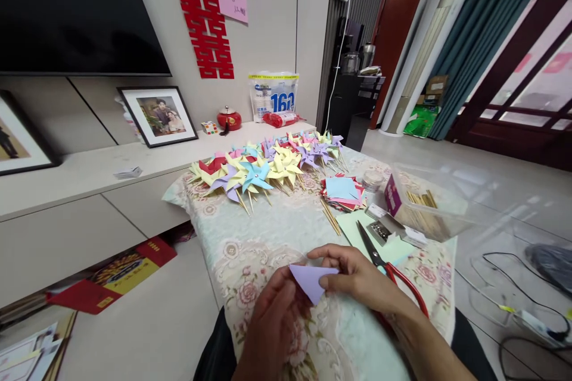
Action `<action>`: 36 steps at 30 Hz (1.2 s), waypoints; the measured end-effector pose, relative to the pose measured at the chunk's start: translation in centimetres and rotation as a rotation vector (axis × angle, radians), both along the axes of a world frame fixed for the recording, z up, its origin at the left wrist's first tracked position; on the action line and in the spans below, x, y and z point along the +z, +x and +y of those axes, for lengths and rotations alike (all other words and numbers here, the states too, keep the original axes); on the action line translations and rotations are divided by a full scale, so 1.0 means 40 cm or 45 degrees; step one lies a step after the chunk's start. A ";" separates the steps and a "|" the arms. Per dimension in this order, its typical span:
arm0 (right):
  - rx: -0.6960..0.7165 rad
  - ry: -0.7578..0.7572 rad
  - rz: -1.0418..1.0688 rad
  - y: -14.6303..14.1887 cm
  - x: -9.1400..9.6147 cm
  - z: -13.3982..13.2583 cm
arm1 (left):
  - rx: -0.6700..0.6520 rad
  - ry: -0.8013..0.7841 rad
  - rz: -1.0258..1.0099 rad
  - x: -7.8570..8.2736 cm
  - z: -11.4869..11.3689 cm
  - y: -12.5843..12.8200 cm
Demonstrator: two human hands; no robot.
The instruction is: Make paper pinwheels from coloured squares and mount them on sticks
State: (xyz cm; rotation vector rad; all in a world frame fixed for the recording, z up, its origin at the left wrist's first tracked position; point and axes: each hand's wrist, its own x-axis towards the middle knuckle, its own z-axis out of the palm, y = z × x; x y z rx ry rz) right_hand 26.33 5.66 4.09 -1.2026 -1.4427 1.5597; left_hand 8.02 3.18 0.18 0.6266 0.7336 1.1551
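A small purple paper folded to a triangle (309, 281) is held up over the flowered tablecloth between both hands. My left hand (277, 297) grips its left corner, fingers curled. On the other side my right hand (351, 274) pinches its right corner, thumb in front. Beneath my right forearm lie scissors (404, 286) with red handles, blades apart, on pale green paper (357, 227). A stack of coloured paper squares (342, 189) sits beyond, with a few thin wooden sticks (330, 217) beside it. Many finished paper pinwheels (257, 175) are heaped at the table's far side.
To the right stands a clear plastic box (451, 214) with wooden sticks in it. A small open box of metal pins (381, 231) lies before it. Behind the table, a low white cabinet (174, 158) carries a framed photo (157, 116). Cables (527, 274) trail over the floor.
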 end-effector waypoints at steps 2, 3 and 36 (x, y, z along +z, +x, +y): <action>0.032 -0.181 0.257 -0.006 -0.009 -0.016 | -0.073 0.024 -0.044 -0.010 -0.029 -0.030; 0.049 -0.253 0.348 -0.011 -0.016 -0.026 | -0.134 0.097 -0.014 -0.014 -0.040 -0.044; -0.615 0.056 -0.801 0.254 -0.123 -0.393 | 0.213 -0.623 -0.489 0.020 -0.135 -0.092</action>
